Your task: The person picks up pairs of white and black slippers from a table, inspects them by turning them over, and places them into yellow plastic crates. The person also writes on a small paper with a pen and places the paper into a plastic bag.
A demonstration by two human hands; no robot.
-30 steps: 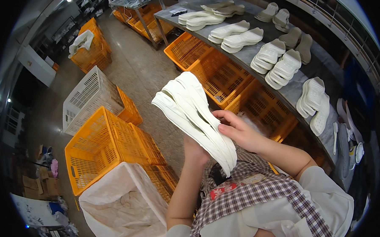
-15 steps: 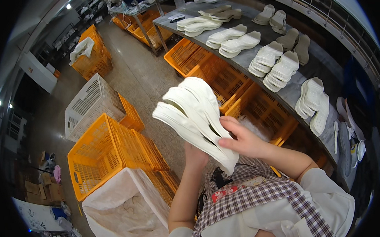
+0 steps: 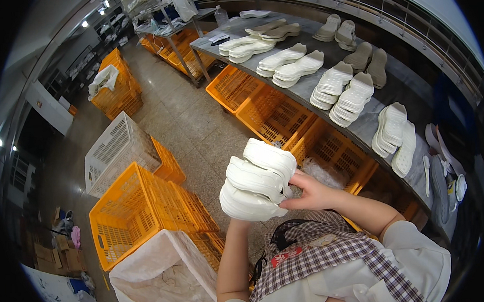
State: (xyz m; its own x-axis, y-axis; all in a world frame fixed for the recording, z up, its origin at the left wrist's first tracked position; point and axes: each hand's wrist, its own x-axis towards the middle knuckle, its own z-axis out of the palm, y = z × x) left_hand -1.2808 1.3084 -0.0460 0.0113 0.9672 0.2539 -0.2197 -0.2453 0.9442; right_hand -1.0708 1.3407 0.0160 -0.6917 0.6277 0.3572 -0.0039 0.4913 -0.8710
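In front of my chest I hold a stack of white shoe soles (image 3: 254,180) in both hands, with their rounded ends turned up toward me. My right hand (image 3: 307,191) is closed on the stack's right side, thumb across the near edge and fingers behind. Under the stack, my left hand (image 3: 240,225) bears it from below; its fingers are hidden by the soles. More white soles (image 3: 353,100) lie in paired stacks along the grey table (image 3: 299,97) to the right, with greyish-beige soles (image 3: 377,68) toward its back edge.
Orange crates (image 3: 275,114) stand beneath the table. At my left are another orange crate (image 3: 127,215), a white crate (image 3: 111,148) and a cloth-lined bin (image 3: 166,278). Farther off stands an orange crate stack (image 3: 121,91). A clear bottle (image 3: 221,15) sits at the table's far end.
The stack of soles has tipped so that its rounded ends face me, and it sits lower in view. Both hands still hold it. The whole view has shifted slightly.
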